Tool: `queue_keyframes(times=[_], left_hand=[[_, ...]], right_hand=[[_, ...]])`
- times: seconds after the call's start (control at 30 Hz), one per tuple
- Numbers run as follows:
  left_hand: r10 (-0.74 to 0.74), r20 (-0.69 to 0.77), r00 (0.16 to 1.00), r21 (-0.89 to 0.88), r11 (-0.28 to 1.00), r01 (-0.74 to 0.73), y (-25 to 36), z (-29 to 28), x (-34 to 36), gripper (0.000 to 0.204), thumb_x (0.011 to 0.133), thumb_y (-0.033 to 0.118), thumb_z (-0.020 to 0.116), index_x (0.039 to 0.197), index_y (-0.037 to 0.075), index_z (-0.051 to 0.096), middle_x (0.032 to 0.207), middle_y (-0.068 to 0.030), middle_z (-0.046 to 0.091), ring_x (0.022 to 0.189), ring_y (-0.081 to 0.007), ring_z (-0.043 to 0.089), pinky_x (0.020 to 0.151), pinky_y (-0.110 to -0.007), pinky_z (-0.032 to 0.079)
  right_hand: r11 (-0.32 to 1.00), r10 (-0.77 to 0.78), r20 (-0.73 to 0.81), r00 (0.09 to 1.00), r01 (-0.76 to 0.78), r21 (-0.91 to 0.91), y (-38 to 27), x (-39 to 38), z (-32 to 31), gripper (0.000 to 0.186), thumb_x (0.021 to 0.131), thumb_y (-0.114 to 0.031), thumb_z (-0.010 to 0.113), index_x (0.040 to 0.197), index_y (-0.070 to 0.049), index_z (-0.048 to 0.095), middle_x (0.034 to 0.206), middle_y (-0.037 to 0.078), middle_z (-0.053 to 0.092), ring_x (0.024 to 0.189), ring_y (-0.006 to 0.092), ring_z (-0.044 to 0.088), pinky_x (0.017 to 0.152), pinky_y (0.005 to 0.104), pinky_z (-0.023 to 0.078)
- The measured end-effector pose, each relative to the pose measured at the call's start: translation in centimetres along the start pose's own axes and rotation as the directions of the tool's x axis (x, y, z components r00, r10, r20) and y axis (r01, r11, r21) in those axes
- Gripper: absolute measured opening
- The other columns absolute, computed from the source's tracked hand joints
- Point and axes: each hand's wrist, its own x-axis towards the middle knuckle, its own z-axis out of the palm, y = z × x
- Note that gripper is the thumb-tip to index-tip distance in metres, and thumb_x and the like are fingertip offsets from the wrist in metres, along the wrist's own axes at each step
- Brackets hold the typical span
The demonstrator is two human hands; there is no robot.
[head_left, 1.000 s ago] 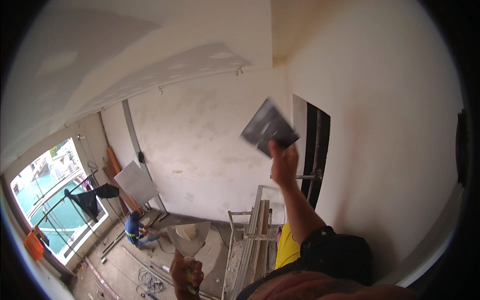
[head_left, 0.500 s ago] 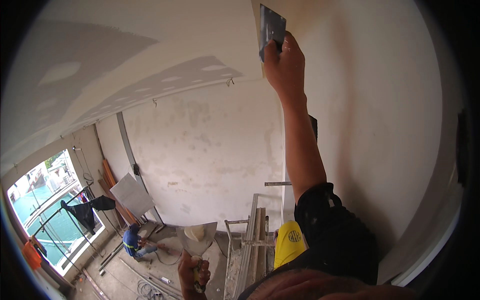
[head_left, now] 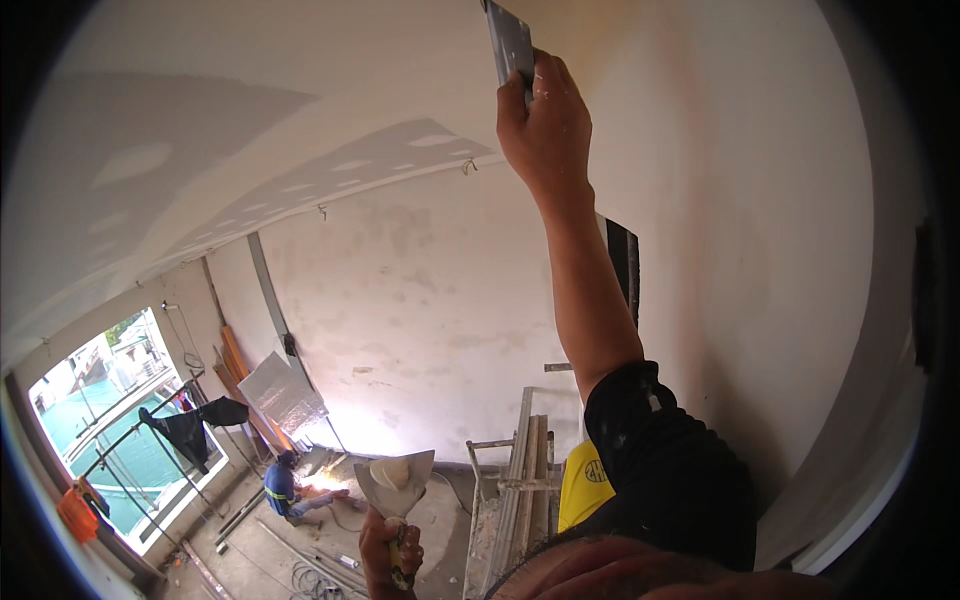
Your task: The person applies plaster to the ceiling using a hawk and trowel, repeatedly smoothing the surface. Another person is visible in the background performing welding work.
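My right hand [head_left: 550, 125] is raised high on a stretched arm, its fingers closed around a putty knife [head_left: 511, 48] with a flat grey metal blade. The blade is up by the ceiling [head_left: 400, 60], near where it meets the right-hand wall [head_left: 760, 250]; I cannot tell whether its edge touches. Low in the view, my left hand [head_left: 380, 548] grips the handle of a broad metal trowel [head_left: 421, 470]. A cream-coloured lump of putty [head_left: 392, 473] lies on that trowel's blade.
Scaffold planks [head_left: 520, 480] and a metal frame stand below me. A person in blue [head_left: 283, 487] crouches on the floor beside a bright glow. Dark cloth [head_left: 190, 435] hangs on a rail near the window [head_left: 105, 410]. Cables [head_left: 315, 580] and long bars lie on the floor.
My right hand and putty knife have moved slightly left and up in the view. A bright glow with sparks has appeared by the crouching person. The left hand still holds the trowel.
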Motion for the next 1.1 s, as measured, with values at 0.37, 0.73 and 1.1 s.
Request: queue_keyframes(times=[0.37,0.73,1.1], left_hand=[[-0.034,0.052,0.998,0.165,0.986,0.025,0.1,0.1,0.2,0.059,0.092,0.019,0.046,0.149,0.021,0.032,0.071,-0.0116,0.055,0.043,-0.0168,0.046,0.037,-0.028,0.043],[-0.001,0.086,0.996,0.123,0.992,-0.010,-1.3,-0.5,0.2,0.053,0.094,0.017,0.044,0.146,0.020,0.034,0.071,-0.0120,0.056,0.043,-0.0162,0.046,0.035,-0.028,0.042],[0.459,-0.138,0.877,0.162,0.884,-0.438,-1.0,3.2,-0.9,0.054,0.086,0.010,0.041,0.140,0.013,0.041,0.062,-0.0105,0.051,0.038,-0.0168,0.044,0.030,-0.028,0.039]], right_hand=[[0.986,-0.166,-0.144,0.976,0.168,0.003,-2.3,2.1,-1.8,0.021,0.088,-0.007,0.060,0.108,-0.004,0.061,0.096,0.011,0.066,0.084,0.0291,0.065,0.063,0.0428,0.056],[0.948,-0.162,-0.326,0.931,0.239,0.210,-3.1,1.1,-5.1,0.015,0.092,-0.010,0.060,0.104,-0.001,0.059,0.087,0.013,0.064,0.074,0.0316,0.064,0.066,0.0393,0.052],[0.336,0.463,0.356,0.812,-0.532,0.777,-0.7,-13.0,-5.2,0.033,0.095,-0.013,0.067,0.125,-0.002,0.061,0.109,0.003,0.068,0.096,0.0097,0.062,0.088,0.0265,0.049]])
